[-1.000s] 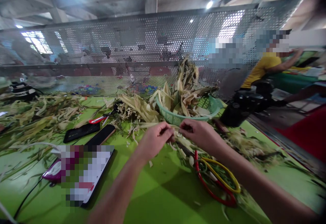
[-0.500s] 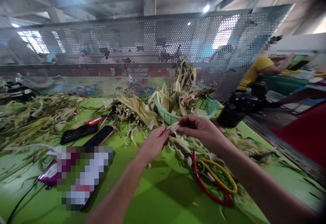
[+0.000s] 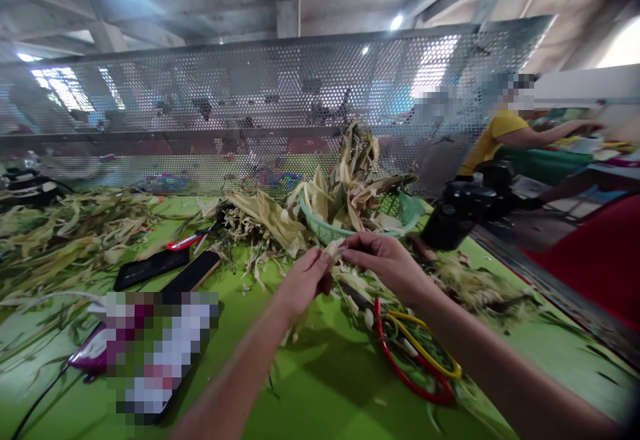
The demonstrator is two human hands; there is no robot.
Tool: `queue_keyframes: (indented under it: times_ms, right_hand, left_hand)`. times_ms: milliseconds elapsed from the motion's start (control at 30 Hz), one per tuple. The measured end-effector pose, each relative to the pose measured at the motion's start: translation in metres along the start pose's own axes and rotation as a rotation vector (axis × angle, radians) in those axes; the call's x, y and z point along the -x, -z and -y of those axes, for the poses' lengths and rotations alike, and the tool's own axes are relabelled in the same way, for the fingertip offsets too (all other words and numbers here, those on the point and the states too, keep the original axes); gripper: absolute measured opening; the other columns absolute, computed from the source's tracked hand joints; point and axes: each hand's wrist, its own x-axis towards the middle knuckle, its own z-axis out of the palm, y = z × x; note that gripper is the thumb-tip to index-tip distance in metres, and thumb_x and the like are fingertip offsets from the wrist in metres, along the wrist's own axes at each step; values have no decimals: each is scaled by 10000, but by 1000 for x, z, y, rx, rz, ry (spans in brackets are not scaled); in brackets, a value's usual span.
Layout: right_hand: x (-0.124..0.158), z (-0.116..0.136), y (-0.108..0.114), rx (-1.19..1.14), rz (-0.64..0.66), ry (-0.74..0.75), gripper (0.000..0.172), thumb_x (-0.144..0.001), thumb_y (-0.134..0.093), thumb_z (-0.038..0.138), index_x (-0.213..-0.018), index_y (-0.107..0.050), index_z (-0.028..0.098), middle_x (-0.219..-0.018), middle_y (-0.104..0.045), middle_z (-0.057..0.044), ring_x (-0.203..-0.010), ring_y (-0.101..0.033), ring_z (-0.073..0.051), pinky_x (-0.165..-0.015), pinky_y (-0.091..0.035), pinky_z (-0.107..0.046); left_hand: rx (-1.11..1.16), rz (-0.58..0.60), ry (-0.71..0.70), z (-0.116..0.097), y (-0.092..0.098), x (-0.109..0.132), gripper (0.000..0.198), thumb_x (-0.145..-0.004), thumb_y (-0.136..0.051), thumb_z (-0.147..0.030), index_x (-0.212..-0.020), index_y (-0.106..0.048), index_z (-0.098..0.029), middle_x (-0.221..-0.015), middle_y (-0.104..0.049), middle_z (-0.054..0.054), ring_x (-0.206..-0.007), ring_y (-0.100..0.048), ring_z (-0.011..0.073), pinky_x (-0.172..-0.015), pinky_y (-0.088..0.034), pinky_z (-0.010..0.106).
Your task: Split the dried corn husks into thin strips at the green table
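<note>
Between my hands is a small pale strip of corn husk (image 3: 334, 249). My left hand (image 3: 306, 277) pinches its lower end between thumb and fingers. The fingertips of my right hand (image 3: 377, 257) grip the other end, its fingers curled together. Just behind the hands stands a green plastic basket (image 3: 325, 230) heaped with dry corn husks (image 3: 353, 190). Scissors with one red and one yellow handle loop (image 3: 425, 343) lie below my right hand, among green and pale scraps.
More husks (image 3: 85, 227) spread over the green table (image 3: 310, 387) at left. A red cutter (image 3: 185, 242), dark flat objects (image 3: 153, 269) and a blurred-out phone-like item lie left of my hands. A black container (image 3: 453, 213) stands at right; a perforated metal screen (image 3: 240, 113) rises behind. A person in yellow works beyond.
The view has shifted slightly. The husk strip now stands more upright between my fingertips, with both hands still on it. The person in yellow has lowered an arm.
</note>
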Motion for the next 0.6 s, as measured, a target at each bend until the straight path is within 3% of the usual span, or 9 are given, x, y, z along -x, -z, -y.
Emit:
queue_keyframes:
  times_ms: [167,367,600]
  right_hand:
    - [-2,-3,0,8,8,0,293,-745,-661,427,-862,-667,158,-717,-596,-12,-619,-475,-119,-575,-383,-248]
    - [-1,-3,-1,10,3,1,242,-750,-659,400,-784,-643,161,-660,-558,14,-601,-452,-107,-570,-363,-241]
    - [-1,-4,-1,23,-3,-8,243,-748,-660,402,-729,-617,164,-633,-534,24,-586,-449,-106,-567,-366,-243]
  left_hand:
    - [60,55,14,-1,-2,0,392,-858,-434,-588,-854,-477,-198,-582,-550,-27,-438,-329,72,-444,-191,224]
    - [19,-2,-16,-1,-2,-1,397,-860,-451,-561,-779,-512,-177,-643,-548,-8,-517,-424,86,-496,-302,222]
    - [-77,-77,-54,1,-1,-1,339,-879,-440,-525,-803,-472,-196,-573,-474,-43,-522,-396,89,-518,-290,217]
